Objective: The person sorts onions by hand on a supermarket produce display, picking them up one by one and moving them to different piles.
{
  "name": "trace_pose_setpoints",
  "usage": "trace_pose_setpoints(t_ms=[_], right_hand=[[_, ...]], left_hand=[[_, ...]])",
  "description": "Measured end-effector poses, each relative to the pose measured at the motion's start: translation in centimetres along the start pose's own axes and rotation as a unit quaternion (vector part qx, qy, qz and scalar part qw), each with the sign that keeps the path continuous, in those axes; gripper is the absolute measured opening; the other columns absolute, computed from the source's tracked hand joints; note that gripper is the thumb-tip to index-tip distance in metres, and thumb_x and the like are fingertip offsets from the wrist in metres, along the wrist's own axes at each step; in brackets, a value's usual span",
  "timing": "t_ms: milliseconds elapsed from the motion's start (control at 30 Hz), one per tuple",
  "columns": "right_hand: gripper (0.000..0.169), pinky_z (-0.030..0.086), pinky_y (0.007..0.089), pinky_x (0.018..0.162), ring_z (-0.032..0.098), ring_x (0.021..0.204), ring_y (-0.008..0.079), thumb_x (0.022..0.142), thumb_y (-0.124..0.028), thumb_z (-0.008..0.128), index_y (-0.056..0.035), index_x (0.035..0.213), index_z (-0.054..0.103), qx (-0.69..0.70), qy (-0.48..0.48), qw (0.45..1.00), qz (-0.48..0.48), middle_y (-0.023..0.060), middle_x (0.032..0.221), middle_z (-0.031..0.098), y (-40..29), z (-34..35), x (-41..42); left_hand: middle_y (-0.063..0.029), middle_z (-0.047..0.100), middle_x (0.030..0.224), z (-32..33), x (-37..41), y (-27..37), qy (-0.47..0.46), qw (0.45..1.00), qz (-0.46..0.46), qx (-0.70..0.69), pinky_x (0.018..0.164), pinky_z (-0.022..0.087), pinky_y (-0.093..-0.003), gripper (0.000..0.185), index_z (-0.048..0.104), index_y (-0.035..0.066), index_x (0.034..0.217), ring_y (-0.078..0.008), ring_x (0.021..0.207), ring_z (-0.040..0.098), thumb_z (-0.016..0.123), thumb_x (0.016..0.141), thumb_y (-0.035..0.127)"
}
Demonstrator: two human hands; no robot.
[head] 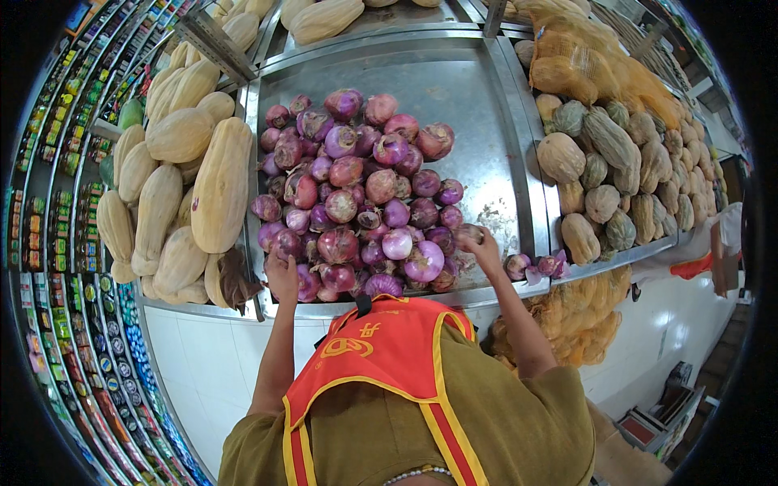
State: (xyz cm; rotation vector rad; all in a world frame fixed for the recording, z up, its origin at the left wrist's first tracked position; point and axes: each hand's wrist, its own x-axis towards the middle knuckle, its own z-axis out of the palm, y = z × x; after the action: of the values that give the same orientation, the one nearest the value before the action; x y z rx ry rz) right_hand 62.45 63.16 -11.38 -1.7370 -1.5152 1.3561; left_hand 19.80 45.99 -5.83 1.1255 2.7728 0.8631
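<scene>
A heap of red onions (340, 206) lies in a shallow metal display tray (425, 67) before me. My left hand (282, 276) is at the heap's front left edge, its fingers against a dark red onion (286, 244); whether they grip it is unclear. At the front right of the heap, my right hand (483, 246) has its fingers around a brownish onion (468, 236), which is partly hidden. A few small onions (518, 266) and loose purple skins lie to the right of that hand, on the tray's front corner.
Pale long squashes (222, 185) are piled left of the tray, with a dark dried leaf (236, 282) at their front. Pumpkins (560, 158) and an orange mesh sack (577, 61) lie to the right. More mesh sacks (565, 316) stand below the counter; packed shelves (67, 212) line the far left.
</scene>
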Motion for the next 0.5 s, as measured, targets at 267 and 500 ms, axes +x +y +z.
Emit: trace_pose_setpoints(t_ms=[267, 500], right_hand=[[0.056, 0.043, 0.0447, 0.087, 0.055, 0.098, 0.0384, 0.078, -0.037, 0.064, -0.0032, 0.12, 0.05, -0.142, -0.056, 0.977, -0.148, 0.0214, 0.109, 0.057, -2.2, 3.3, -0.3], [0.044, 0.04, 0.0451, 0.089, 0.048, 0.108, 0.0354, 0.07, -0.022, 0.07, -0.004, 0.107, 0.056, -0.381, 0.227, 0.882, -0.159, 0.0157, 0.108, 0.055, 5.0, -9.5, -1.6]], left_hand=[[-0.0107, 0.058, 0.063, 1.7, -0.2, -0.3, -0.018, 0.993, 0.111, -0.017, 0.056, 0.045, -0.0385, 0.028, 0.06, 0.002, 0.103, -0.0257, 0.057, 0.056, 0.065, 0.079, 0.014], [-0.0101, 0.06, 0.068, 1.9, -1.2, 2.0, -0.077, 0.99, 0.068, -0.098, 0.056, 0.044, -0.0326, 0.022, 0.062, 0.0, 0.101, -0.0194, 0.059, 0.055, 0.063, 0.081, 0.01]])
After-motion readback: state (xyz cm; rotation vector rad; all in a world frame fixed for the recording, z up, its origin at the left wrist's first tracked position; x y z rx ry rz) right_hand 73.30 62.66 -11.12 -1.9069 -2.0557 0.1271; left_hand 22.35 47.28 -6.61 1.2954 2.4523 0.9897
